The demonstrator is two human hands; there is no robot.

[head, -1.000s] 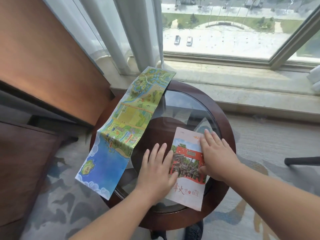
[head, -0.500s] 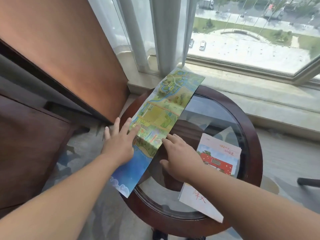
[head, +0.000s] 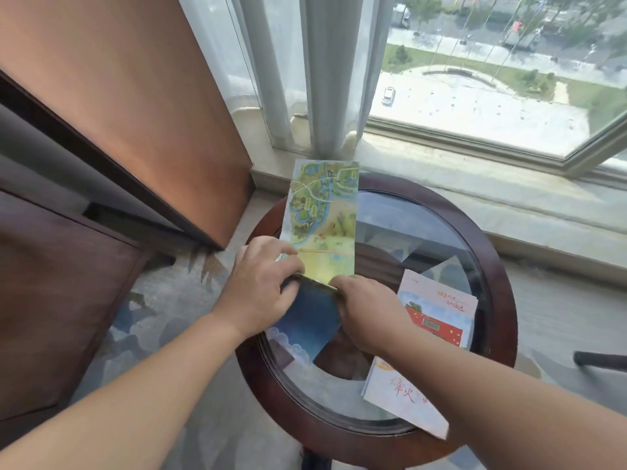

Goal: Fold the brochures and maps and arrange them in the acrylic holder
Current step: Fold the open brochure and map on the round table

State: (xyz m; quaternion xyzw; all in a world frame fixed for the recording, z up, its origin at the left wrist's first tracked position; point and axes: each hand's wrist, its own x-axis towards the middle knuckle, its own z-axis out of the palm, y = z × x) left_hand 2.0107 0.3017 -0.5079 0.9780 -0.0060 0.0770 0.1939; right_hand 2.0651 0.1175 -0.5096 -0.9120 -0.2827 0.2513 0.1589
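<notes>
Now that we have left the brochure (head: 437, 320) by the desk's (head: 502, 300) right edge, our left hand (head: 261, 286) and right hand (head: 366, 313) pinch the map (head: 322, 212) across its middle near the left edge, so folding it begins.

Bright daylight from the window (head: 492, 96) top right, outdoors slightly washed out, pale glare on the glass tabletop (head: 417, 232), dark cabinet (head: 51, 300) at left dim, near end of the map (head: 322, 212) shaded, fisheye bending at edges, overall soft, mild blur.
</notes>
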